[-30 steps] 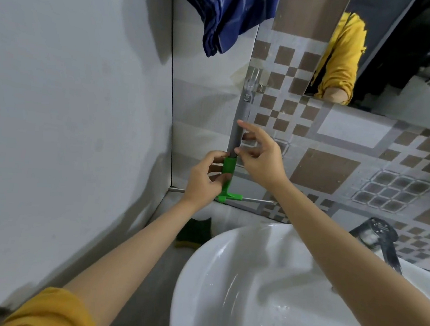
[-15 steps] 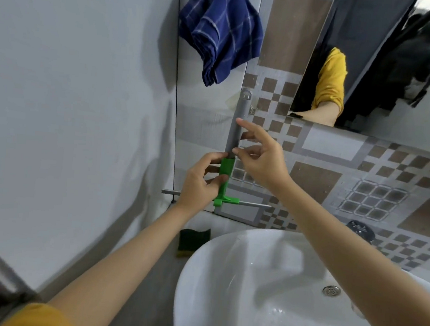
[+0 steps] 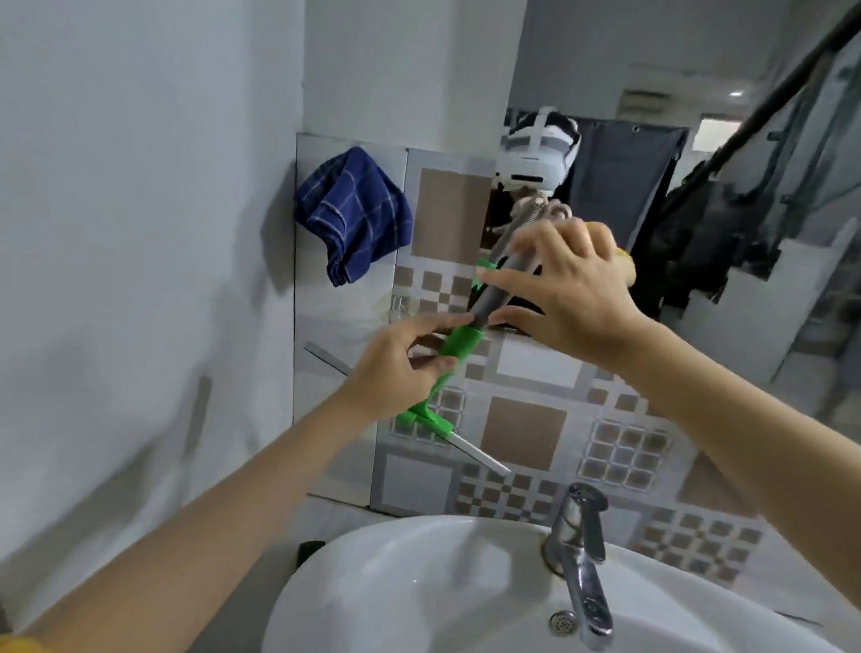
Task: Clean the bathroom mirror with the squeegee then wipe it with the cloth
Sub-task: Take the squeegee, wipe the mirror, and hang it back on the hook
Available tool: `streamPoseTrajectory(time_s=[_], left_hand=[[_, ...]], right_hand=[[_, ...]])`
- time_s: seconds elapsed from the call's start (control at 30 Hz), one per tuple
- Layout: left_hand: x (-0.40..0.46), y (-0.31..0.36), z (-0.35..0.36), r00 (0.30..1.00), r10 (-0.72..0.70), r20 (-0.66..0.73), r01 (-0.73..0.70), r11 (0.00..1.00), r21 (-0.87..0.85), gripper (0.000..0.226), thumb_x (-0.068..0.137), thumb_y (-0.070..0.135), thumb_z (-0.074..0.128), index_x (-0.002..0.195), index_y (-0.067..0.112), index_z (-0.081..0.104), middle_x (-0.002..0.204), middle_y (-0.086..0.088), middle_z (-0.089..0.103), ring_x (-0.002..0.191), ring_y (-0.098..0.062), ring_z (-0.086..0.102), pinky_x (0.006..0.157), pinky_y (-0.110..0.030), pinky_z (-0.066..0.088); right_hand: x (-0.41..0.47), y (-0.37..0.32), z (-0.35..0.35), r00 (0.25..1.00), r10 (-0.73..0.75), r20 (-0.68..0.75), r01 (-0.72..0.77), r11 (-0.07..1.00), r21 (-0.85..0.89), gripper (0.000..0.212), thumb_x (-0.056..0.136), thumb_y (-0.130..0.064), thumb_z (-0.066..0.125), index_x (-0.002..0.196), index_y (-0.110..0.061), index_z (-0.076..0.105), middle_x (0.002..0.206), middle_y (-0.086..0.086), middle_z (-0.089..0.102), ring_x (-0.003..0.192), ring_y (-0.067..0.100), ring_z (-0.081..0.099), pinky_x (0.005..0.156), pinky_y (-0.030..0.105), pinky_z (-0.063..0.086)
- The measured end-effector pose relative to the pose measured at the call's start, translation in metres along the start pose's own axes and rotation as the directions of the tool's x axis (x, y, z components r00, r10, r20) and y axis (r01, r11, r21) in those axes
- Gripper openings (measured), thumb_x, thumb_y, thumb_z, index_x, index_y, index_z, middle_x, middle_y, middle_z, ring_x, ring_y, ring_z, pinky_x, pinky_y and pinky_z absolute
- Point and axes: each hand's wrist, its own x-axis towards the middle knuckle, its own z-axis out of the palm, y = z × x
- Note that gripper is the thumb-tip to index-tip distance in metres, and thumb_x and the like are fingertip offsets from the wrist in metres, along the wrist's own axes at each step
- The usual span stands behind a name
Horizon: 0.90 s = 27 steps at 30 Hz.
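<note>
The squeegee (image 3: 460, 341) has a green neck, a grey handle and a thin metal blade; it is tilted with the handle up to the right and the blade low, in front of the tiled wall. My left hand (image 3: 399, 370) pinches the green neck. My right hand (image 3: 570, 291) grips the grey handle higher up, just in front of the mirror's lower left corner. The mirror (image 3: 737, 196) fills the upper right above the tiles. A blue checked cloth (image 3: 352, 212) hangs on the wall to the left of the mirror.
A white basin (image 3: 396, 607) lies below my arms, with a chrome tap (image 3: 580, 559) at its back rim. A dark sponge (image 3: 310, 551) sits left of the basin. A plain white wall (image 3: 115, 250) stands close on the left.
The squeegee has come off its upright place at the wall and is now tilted, carried up and right toward the mirror. The view has lifted, showing more mirror.
</note>
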Motion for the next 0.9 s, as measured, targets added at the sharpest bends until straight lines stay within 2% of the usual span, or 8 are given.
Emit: streamPoseTrajectory(time_s=[0.07,0.13,0.2,0.3,0.43,0.5,0.7,0.9], left_hand=[[0.014,0.025,0.007,0.998,0.027,0.061,-0.028,1.000,0.015,0.052,0.078,-0.009,0.064,0.111,0.032,0.059,0.102,0.004,0.066,0.094,-0.009,0.064,0.085,-0.024,0.053],[0.025,0.051,0.015,0.991,0.064,0.114,-0.071,0.996,0.052,0.056,0.078,-0.008,0.064,0.109,0.039,0.058,0.104,0.006,0.065,0.095,-0.009,0.065,0.087,-0.025,0.052],[0.036,0.076,0.025,0.983,0.102,0.155,-0.117,0.989,0.091,0.057,0.079,-0.009,0.063,0.109,0.039,0.058,0.104,0.010,0.064,0.094,-0.007,0.064,0.087,-0.023,0.052],[0.053,0.111,0.043,0.962,0.219,0.165,-0.248,0.952,0.179,0.050,0.081,-0.005,0.063,0.119,0.027,0.056,0.108,0.009,0.061,0.096,-0.008,0.062,0.087,-0.019,0.050],[0.070,0.139,0.064,0.910,0.405,0.091,-0.396,0.780,0.484,0.054,0.078,0.015,0.072,0.128,0.014,0.052,0.107,-0.004,0.064,0.089,-0.013,0.060,0.083,-0.033,0.054],[0.077,0.149,0.072,0.881,0.472,0.005,-0.380,0.702,0.602,0.052,0.077,0.009,0.071,0.126,0.010,0.055,0.099,-0.007,0.063,0.080,-0.016,0.057,0.076,-0.038,0.054],[0.100,0.175,0.086,0.782,0.623,0.016,-0.489,0.596,0.637,0.036,0.077,0.001,0.069,0.113,0.003,0.063,0.092,-0.009,0.068,0.074,-0.016,0.059,0.062,-0.037,0.055],[0.135,0.187,0.090,0.753,0.658,0.030,-0.520,0.566,0.640,0.034,0.078,0.001,0.069,0.112,0.002,0.063,0.099,-0.011,0.069,0.085,-0.017,0.064,0.077,-0.033,0.056]], right_hand=[[-0.007,0.021,-0.024,0.997,-0.051,0.063,0.051,0.999,0.008,0.038,0.084,-0.056,0.047,0.109,-0.035,0.066,0.120,0.000,0.058,0.115,0.025,0.044,0.096,0.046,0.023],[-0.013,0.040,-0.049,0.989,-0.102,0.110,0.096,0.994,0.055,0.035,0.087,-0.049,0.046,0.106,-0.029,0.067,0.107,0.000,0.065,0.105,0.027,0.058,0.098,0.047,0.025],[-0.019,0.056,-0.074,0.982,-0.132,0.135,0.124,0.990,0.065,0.032,0.088,-0.042,0.049,0.105,-0.024,0.068,0.092,0.004,0.065,0.083,0.028,0.063,0.087,0.043,0.039],[-0.033,0.079,-0.106,0.991,-0.060,0.120,0.058,0.998,0.025,0.028,0.087,-0.036,0.053,0.107,-0.024,0.068,0.087,0.010,0.061,0.077,0.031,0.061,0.074,0.042,0.044],[-0.055,0.110,-0.139,0.995,0.096,0.040,-0.096,0.995,-0.009,0.034,0.089,-0.041,0.044,0.111,-0.027,0.066,0.092,0.009,0.059,0.083,0.031,0.060,0.073,0.044,0.042],[-0.064,0.122,-0.152,0.994,0.110,0.019,-0.110,0.994,-0.012,0.033,0.090,-0.040,0.043,0.114,-0.028,0.062,0.094,0.010,0.059,0.084,0.031,0.060,0.070,0.044,0.044],[-0.075,0.162,-0.181,0.994,-0.021,0.111,0.024,0.999,-0.023,0.042,0.087,-0.023,0.064,0.124,-0.030,0.047,0.096,0.007,0.057,0.072,0.015,0.047,0.054,0.023,0.035],[-0.069,0.190,-0.191,0.992,-0.051,0.114,0.054,0.998,-0.021,0.042,0.088,-0.023,0.064,0.124,-0.031,0.044,0.077,0.005,0.054,0.050,0.015,0.044,0.042,0.014,0.025]])
